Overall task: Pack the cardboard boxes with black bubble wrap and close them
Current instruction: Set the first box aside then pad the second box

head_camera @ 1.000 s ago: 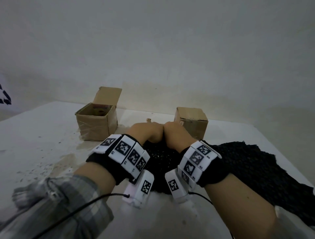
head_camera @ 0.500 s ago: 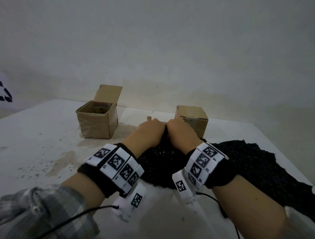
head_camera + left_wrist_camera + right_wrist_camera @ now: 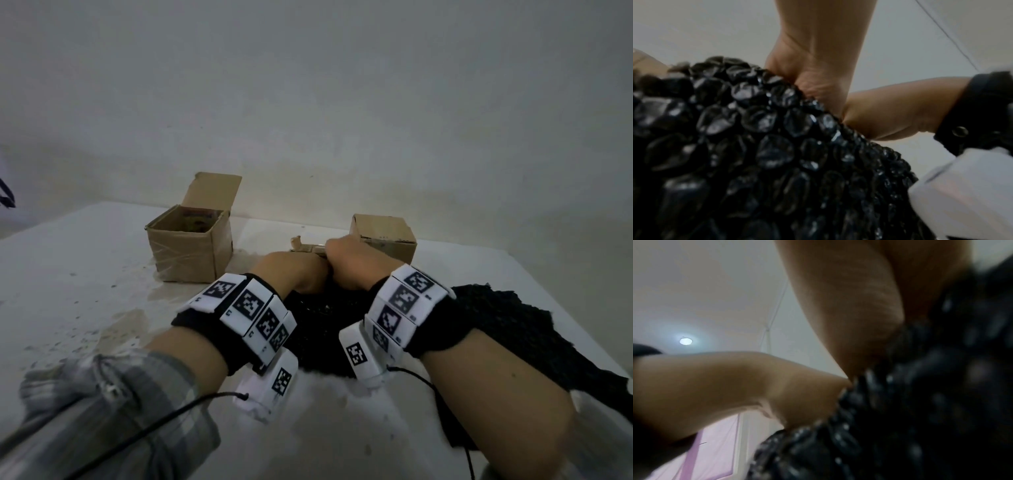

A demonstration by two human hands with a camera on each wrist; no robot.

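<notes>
Both hands are bunched side by side on a wad of black bubble wrap (image 3: 318,315) in the middle of the white table (image 3: 68,274). My left hand (image 3: 291,274) and right hand (image 3: 356,263) each grip the wrap with curled fingers; the fingertips are hidden in it. The left wrist view shows the wrap (image 3: 756,138) under my left hand (image 3: 813,56), with the right hand (image 3: 896,110) beside it. An open cardboard box (image 3: 188,250) stands at the back left. A closed cardboard box (image 3: 387,236) stands just beyond my right hand. A scrap of cardboard (image 3: 301,245) peeks out past the knuckles.
More black bubble wrap (image 3: 531,335) spreads over the right side of the table toward its right edge. A brown stain and dark specks (image 3: 113,325) mark the table at the left. A bare wall (image 3: 308,120) rises behind the boxes. Thin black cables (image 3: 154,425) run from the wrist cameras.
Both hands have pushed forward with the bunched wrap toward the closed box. The right hand now sits slightly higher than the left, and a bit of cardboard shows beyond the knuckles.
</notes>
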